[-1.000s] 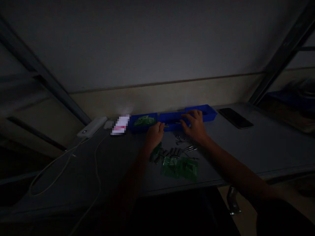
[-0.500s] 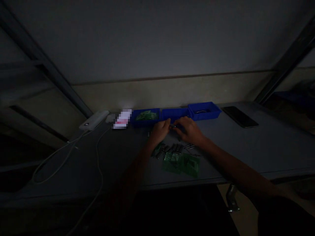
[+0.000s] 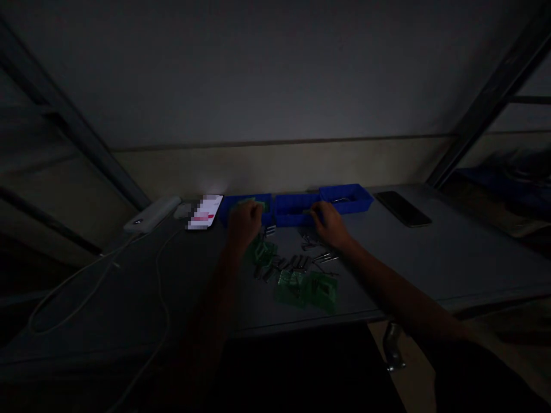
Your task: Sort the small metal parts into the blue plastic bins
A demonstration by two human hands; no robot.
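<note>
My left hand (image 3: 245, 222) is closed at the front of the left blue bin (image 3: 224, 211), which holds green packets (image 3: 258, 203); what its fingers grip is too dark to make out. Over the right part of the middle blue bin (image 3: 293, 219), my right hand (image 3: 329, 223) pinches something small that I cannot identify. The right blue bin (image 3: 360, 202) has a few thin metal pieces in it. Short metal cylinders (image 3: 301, 263), thin metal pins (image 3: 326, 257) and green plastic bags (image 3: 322, 292) lie on the table below my hands.
A lit phone (image 3: 209, 211) and a white power bank (image 3: 152, 214) with cables lie at the left. A dark phone (image 3: 403, 208) rests at the right. The wall (image 3: 275, 166) rises behind the bins, and the table's front edge (image 3: 301, 324) runs below.
My hands have moved apart from each other. The left one has gone left to the bin of green packets, while the right one stays near the middle bin. The view has shifted slightly.
</note>
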